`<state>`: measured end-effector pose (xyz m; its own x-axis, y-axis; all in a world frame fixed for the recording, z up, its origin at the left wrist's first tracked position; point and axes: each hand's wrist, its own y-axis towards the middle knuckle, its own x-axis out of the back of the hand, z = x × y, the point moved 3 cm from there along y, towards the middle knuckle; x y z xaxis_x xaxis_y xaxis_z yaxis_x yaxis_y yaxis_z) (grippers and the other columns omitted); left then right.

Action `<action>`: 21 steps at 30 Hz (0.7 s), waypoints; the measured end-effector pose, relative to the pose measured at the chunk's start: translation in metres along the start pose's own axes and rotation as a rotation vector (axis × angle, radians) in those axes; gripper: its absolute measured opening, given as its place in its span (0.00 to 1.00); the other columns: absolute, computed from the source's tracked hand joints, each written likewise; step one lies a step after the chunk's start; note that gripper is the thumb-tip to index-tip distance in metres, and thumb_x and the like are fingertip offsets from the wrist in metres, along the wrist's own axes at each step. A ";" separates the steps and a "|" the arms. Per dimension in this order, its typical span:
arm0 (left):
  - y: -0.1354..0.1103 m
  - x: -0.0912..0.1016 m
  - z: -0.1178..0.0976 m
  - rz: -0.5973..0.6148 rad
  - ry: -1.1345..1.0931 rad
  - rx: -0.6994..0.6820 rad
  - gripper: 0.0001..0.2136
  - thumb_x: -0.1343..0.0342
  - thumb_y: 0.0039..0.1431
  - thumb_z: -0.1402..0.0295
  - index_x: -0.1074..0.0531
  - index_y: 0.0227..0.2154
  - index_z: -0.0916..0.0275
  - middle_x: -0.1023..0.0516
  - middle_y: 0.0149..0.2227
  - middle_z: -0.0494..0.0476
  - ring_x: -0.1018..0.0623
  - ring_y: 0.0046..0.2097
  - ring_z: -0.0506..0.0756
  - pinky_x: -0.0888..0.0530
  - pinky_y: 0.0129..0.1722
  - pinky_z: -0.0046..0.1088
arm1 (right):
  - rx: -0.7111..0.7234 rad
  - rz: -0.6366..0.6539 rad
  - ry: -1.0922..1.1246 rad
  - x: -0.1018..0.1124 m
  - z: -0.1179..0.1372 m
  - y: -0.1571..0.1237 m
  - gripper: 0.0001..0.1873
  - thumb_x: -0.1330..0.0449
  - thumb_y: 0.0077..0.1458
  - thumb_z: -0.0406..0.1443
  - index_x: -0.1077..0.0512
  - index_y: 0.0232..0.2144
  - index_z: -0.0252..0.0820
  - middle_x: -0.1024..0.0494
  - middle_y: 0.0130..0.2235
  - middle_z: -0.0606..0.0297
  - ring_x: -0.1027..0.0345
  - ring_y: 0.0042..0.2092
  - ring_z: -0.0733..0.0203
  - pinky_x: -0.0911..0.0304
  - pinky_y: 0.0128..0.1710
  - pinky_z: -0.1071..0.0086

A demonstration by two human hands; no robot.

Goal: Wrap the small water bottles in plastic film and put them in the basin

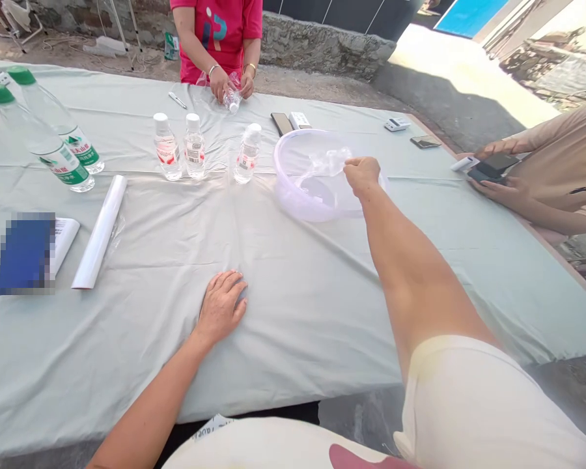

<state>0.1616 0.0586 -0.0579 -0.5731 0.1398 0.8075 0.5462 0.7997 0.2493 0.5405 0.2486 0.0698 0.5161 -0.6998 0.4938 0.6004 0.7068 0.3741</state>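
Note:
My right hand (364, 174) is closed on crumpled clear plastic wrap (336, 160), which hangs over a pale purple basin (300, 207). My left hand (223, 306) lies flat, palm down, on the grey-green tablecloth (293, 326), with no object visible under it. Beyond it stands a small water bottle (247, 156) with a white cap, upright and left of the basin. Two more such bottles, one with a red label (167, 151) and one beside it (194, 148), stand further left.
Two large green-capped bottles (63, 163), a white paper roll (100, 231) and a blue booklet (22, 254) are at left. Across the table, a person in pink (219, 39) handles a wrapped bottle (231, 101). Phones (282, 124) lie behind the basin; another person's hands (498, 185) are at right.

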 end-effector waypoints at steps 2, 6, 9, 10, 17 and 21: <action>0.000 0.000 0.001 -0.012 -0.022 0.002 0.14 0.49 0.63 0.71 0.26 0.50 0.57 0.24 0.58 0.60 0.31 0.64 0.62 0.37 0.66 0.51 | -0.139 -0.047 0.203 0.012 0.019 -0.010 0.03 0.42 0.53 0.29 0.29 0.29 0.40 0.23 0.40 0.52 0.30 0.46 0.56 0.39 0.53 0.54; 0.000 0.001 0.004 -0.040 -0.136 0.022 0.14 0.49 0.63 0.69 0.26 0.49 0.58 0.22 0.56 0.60 0.29 0.63 0.62 0.38 0.66 0.50 | -0.107 0.139 0.526 0.022 0.060 -0.078 0.11 0.45 0.55 0.39 0.29 0.41 0.44 0.22 0.41 0.59 0.26 0.42 0.61 0.30 0.48 0.59; -0.003 0.006 0.006 -0.057 -0.338 0.078 0.15 0.50 0.65 0.64 0.26 0.51 0.58 0.23 0.56 0.61 0.28 0.63 0.61 0.39 0.67 0.50 | -0.132 0.438 0.731 0.010 0.062 -0.167 0.16 0.39 0.48 0.48 0.26 0.37 0.47 0.22 0.33 0.64 0.25 0.37 0.57 0.27 0.43 0.56; -0.004 0.008 0.006 -0.064 -0.448 0.111 0.16 0.51 0.66 0.61 0.27 0.53 0.59 0.24 0.58 0.61 0.28 0.63 0.61 0.38 0.66 0.49 | -0.166 0.532 0.793 0.003 0.059 -0.197 0.18 0.37 0.46 0.50 0.25 0.36 0.47 0.22 0.32 0.65 0.25 0.36 0.57 0.26 0.41 0.56; -0.009 0.019 0.012 -0.172 -1.324 0.395 0.29 0.41 0.56 0.45 0.29 0.55 0.57 0.26 0.58 0.62 0.24 0.57 0.60 0.25 0.52 0.36 | -0.430 0.920 1.113 -0.042 0.040 -0.311 0.22 0.31 0.44 0.55 0.22 0.32 0.44 0.22 0.30 0.66 0.28 0.32 0.61 0.28 0.36 0.64; -0.007 0.021 0.016 -0.295 -1.261 0.511 0.17 0.36 0.54 0.51 0.21 0.36 0.60 0.20 0.40 0.55 0.21 0.42 0.53 0.24 0.41 0.27 | -0.401 1.030 1.022 -0.048 0.037 -0.321 0.34 0.39 0.46 0.66 0.23 0.35 0.43 0.20 0.38 0.58 0.25 0.39 0.56 0.28 0.40 0.61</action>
<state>0.1359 0.0651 -0.0517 -0.9338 0.1382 -0.3299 0.1857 0.9756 -0.1170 0.3000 0.0595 -0.0447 0.8942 0.1838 -0.4081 -0.2450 0.9641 -0.1026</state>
